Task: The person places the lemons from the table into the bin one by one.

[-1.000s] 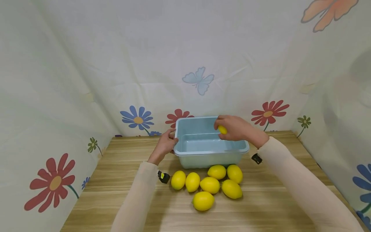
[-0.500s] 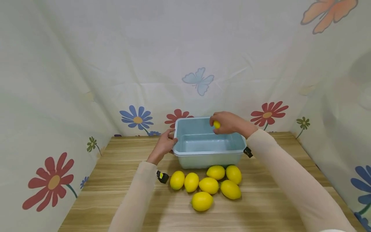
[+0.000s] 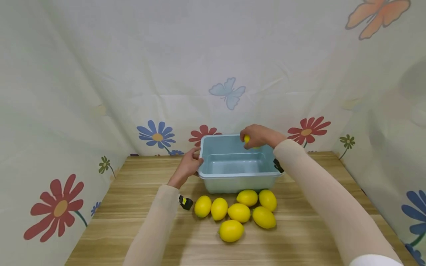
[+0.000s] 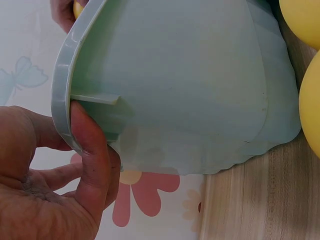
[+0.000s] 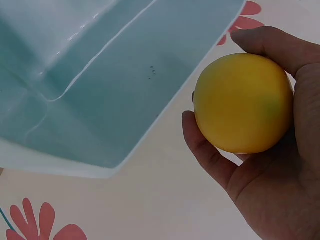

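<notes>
A light blue plastic basin (image 3: 233, 183) stands on the table, near the patterned cloth at the back. My left hand (image 3: 188, 164) grips its rim at the left side; the left wrist view shows thumb and fingers (image 4: 91, 165) curled round the rim's edge. Over the basin's far right part, my right hand (image 3: 261, 135) holds a yellow lemon (image 5: 243, 103) between thumb and fingers. In the right wrist view this lemon appears beside the basin's rim (image 5: 150, 127). Several more lemons (image 3: 239, 213) lie grouped on the table in front of the basin.
The wood-grain table (image 3: 146, 221) carries the basin and loose lemons. A white cloth with printed flowers and butterflies (image 3: 229, 92) hangs behind and on both sides. The nearest lemon (image 3: 231, 231) lies a little forward of the group.
My right hand, with the lemon in its grip, has moved left and slightly up in the head view, over the basin's far side. My left hand stays on the rim.
</notes>
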`<state>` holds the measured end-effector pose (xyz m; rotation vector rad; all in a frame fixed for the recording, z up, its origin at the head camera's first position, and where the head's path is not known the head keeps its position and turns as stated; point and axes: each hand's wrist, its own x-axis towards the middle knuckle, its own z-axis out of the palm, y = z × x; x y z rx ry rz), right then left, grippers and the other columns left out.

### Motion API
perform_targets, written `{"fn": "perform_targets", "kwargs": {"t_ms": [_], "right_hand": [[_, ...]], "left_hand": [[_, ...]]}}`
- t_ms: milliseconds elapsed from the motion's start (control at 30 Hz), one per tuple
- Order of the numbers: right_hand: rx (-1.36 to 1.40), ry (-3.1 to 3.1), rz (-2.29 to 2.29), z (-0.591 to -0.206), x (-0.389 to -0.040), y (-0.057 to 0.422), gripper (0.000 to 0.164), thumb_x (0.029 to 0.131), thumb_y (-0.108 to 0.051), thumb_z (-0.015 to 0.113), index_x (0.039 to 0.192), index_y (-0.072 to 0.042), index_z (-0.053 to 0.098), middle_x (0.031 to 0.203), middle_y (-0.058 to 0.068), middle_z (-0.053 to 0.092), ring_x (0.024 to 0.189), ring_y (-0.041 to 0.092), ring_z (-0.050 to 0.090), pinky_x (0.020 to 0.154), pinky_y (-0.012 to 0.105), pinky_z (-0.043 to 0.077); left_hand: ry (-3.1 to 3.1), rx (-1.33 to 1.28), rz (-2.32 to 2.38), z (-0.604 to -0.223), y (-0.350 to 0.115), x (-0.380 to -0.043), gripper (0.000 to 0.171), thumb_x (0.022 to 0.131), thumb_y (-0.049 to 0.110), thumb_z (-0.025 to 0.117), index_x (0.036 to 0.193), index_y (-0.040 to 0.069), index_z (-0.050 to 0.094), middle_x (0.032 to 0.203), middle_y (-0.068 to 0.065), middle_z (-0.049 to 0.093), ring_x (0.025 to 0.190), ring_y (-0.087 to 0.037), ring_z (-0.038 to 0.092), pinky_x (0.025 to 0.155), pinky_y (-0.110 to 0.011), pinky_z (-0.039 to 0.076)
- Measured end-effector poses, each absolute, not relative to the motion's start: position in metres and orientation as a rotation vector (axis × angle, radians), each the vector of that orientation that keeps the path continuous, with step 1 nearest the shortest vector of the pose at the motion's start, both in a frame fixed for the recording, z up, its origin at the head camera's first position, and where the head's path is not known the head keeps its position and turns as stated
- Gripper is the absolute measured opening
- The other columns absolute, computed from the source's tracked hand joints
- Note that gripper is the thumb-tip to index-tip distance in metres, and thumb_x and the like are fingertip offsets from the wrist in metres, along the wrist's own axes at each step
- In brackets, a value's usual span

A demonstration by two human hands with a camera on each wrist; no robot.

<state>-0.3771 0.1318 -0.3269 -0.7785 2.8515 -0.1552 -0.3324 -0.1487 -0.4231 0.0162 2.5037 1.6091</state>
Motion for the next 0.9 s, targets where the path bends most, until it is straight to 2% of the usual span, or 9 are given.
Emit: {"fn": "perform_targets", "kwargs": {"t_ms": [233, 500, 700, 767, 900], "right_hand": [[-0.715, 2.797, -0.167, -0.333, -0.387, 0.132, 0.029, 0.080, -0.026, 0.067, 0.106, -0.014, 0.062, 0.107, 0.006, 0.059, 0.095, 0.024, 0.051, 0.081, 0.034, 0.047], [-0.653, 2.775, -0.196, -0.341, -0.395, 0.141, 0.031, 0.079, -0.026, 0.067, 0.107, -0.015, 0.061, 0.110, 0.007, 0.057, 0.094, 0.024, 0.050, 0.075, 0.031, 0.047], [-0.625, 2.761, -0.220, -0.345, -0.398, 0.145, 0.033, 0.079, -0.024, 0.068, 0.109, -0.015, 0.059, 0.110, 0.007, 0.057, 0.096, 0.025, 0.050, 0.078, 0.032, 0.048], [-0.609, 2.762, -0.229, -0.346, -0.398, 0.146, 0.034, 0.079, -0.023, 0.068, 0.110, -0.015, 0.059, 0.111, 0.007, 0.057, 0.097, 0.025, 0.049, 0.079, 0.033, 0.048], [-0.587, 2.760, -0.234, -0.346, -0.399, 0.146, 0.036, 0.078, -0.022, 0.069, 0.112, -0.015, 0.059, 0.110, 0.007, 0.057, 0.097, 0.025, 0.049, 0.080, 0.033, 0.048]], "left_hand": [[2.503, 0.009, 1.605, -0.423, -0.149, -0.333, 0.055, 0.092, 0.016, 0.055, 0.143, 0.021, 0.034, 0.117, -0.017, 0.053, 0.101, -0.041, 0.060, 0.054, -0.036, 0.057], [2.511, 0.020, 1.600, -0.422, -0.149, -0.333, 0.054, 0.092, 0.016, 0.055, 0.142, 0.021, 0.034, 0.113, -0.017, 0.053, 0.098, -0.042, 0.060, 0.054, -0.036, 0.057], [2.502, 0.017, 1.608, -0.422, -0.149, -0.333, 0.054, 0.092, 0.017, 0.055, 0.142, 0.022, 0.034, 0.112, -0.017, 0.052, 0.096, -0.043, 0.061, 0.054, -0.036, 0.057], [2.499, 0.020, 1.610, -0.422, -0.149, -0.333, 0.054, 0.092, 0.017, 0.055, 0.142, 0.021, 0.034, 0.112, -0.017, 0.052, 0.095, -0.042, 0.061, 0.054, -0.036, 0.057], [2.505, 0.019, 1.604, -0.423, -0.150, -0.332, 0.054, 0.093, 0.018, 0.055, 0.142, 0.021, 0.034, 0.116, -0.017, 0.054, 0.086, -0.033, 0.064, 0.055, -0.035, 0.057]]}}
